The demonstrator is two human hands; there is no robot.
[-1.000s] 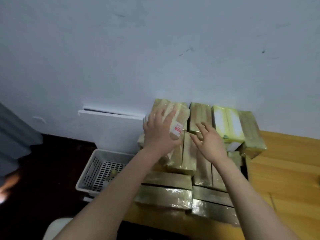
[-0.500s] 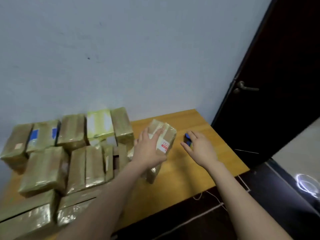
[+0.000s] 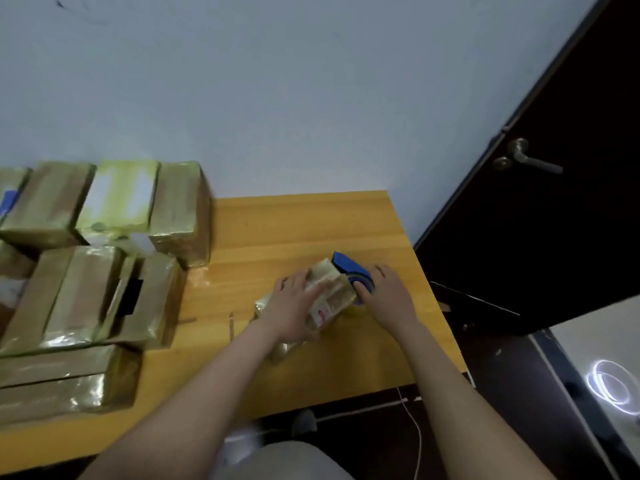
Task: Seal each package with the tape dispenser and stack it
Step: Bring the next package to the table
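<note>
The wooden table [image 3: 294, 230] stands against a pale wall. Its left part carries the stack of sealed packages [image 3: 86, 271], several layers deep and well apart from both hands. The package [image 3: 329, 296] in hand lies on the right part of the table, near the right edge. Its long axis runs diagonally from near-left to far-right, with a red-printed label on the face turned toward the camera. The left hand [image 3: 294, 306] grips it from the left side, fingers curled over its upper face. The right hand [image 3: 388, 296] lies over the tape dispenser [image 3: 349, 268], fingers curled round the roll; a firm grasp appears likely but is not fully visible. The blue dispenser sits just beside the package's far-right end, apparently touching it. Judgement: the right hand is nearer the tool, and taping would run along the diagonal axis toward the person, with stacking leftward afterward.
</note>
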